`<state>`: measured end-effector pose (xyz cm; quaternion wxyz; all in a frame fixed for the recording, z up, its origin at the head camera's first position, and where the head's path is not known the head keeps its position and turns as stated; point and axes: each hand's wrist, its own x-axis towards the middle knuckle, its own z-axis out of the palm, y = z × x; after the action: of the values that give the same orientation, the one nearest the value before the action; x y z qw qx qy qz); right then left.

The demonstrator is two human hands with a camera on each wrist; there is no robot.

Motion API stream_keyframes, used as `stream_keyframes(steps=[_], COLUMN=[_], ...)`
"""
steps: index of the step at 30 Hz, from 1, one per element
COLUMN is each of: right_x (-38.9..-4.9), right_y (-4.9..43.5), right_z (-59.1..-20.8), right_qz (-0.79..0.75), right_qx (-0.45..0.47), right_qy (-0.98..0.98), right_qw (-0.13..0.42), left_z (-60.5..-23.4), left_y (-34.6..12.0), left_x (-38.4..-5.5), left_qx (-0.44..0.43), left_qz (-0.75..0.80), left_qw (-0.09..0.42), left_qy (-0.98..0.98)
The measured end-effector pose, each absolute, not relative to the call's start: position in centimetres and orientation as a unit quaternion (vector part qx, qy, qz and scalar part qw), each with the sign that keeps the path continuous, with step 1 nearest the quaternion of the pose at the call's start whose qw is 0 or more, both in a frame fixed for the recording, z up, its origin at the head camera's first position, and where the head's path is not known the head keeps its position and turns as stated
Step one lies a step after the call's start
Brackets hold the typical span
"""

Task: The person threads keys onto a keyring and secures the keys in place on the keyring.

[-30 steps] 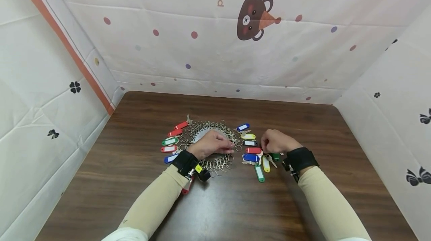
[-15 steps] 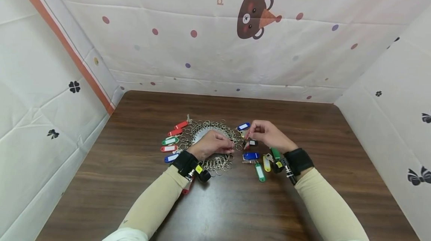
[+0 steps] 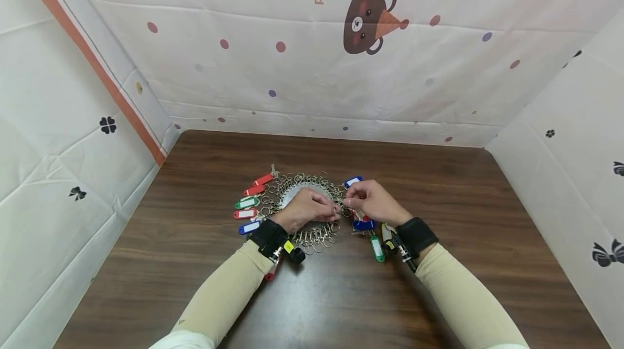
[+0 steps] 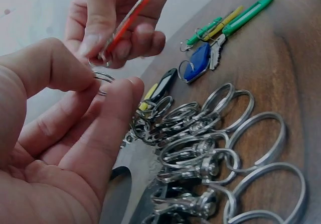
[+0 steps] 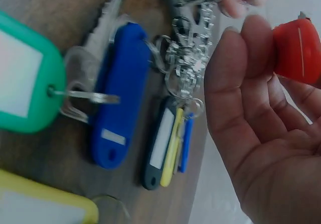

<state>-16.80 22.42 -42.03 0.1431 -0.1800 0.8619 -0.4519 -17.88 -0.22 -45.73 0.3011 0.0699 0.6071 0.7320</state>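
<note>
My left hand (image 3: 307, 211) hovers over a round cluster of metal rings and clasps (image 3: 316, 239) and pinches a split ring (image 4: 104, 77) between thumb and fingertip. Just right of it, my right hand (image 3: 376, 202) holds a red key tag (image 4: 126, 25) with a key lying along it. The tag's small ring end sits close to the split ring in the left wrist view. In the right wrist view the red tag (image 5: 299, 50) shows against the curled fingers. Black, yellow and blue tags (image 5: 186, 142) hang from the cluster beside my right hand.
Loose tags with keys lie right of the cluster, among them a blue tag (image 3: 363, 225) and a green tag (image 3: 377, 249). Red, green and blue tags fan out on the cluster's left, such as a green tag (image 3: 246, 202). Patterned cloth walls (image 3: 219, 78) enclose the wooden table (image 3: 341, 305).
My right hand has picked up the red key tag from the loose tags and carried it left to my left hand. My left hand has stayed in place.
</note>
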Motion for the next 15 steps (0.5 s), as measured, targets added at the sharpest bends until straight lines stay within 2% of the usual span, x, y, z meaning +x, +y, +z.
stream_keyframes(steps=[7, 15], right_x=[-16.9, -17.0], right_y=[21.6, 21.1], right_z=[-42.3, -42.6], right_qz=[-0.431, -0.443], right_qx=[-0.172, -0.169], right_qy=[0.871, 0.863], right_qw=[0.161, 0.172], left_z=[-45.9, -45.9], left_y=[-0.3, -0.3], left_x=[-17.9, -18.0], left_qx=[0.053, 0.04], left_qz=[0.743, 0.757], left_qw=[0.294, 0.309], left_qy=[0.599, 0.574])
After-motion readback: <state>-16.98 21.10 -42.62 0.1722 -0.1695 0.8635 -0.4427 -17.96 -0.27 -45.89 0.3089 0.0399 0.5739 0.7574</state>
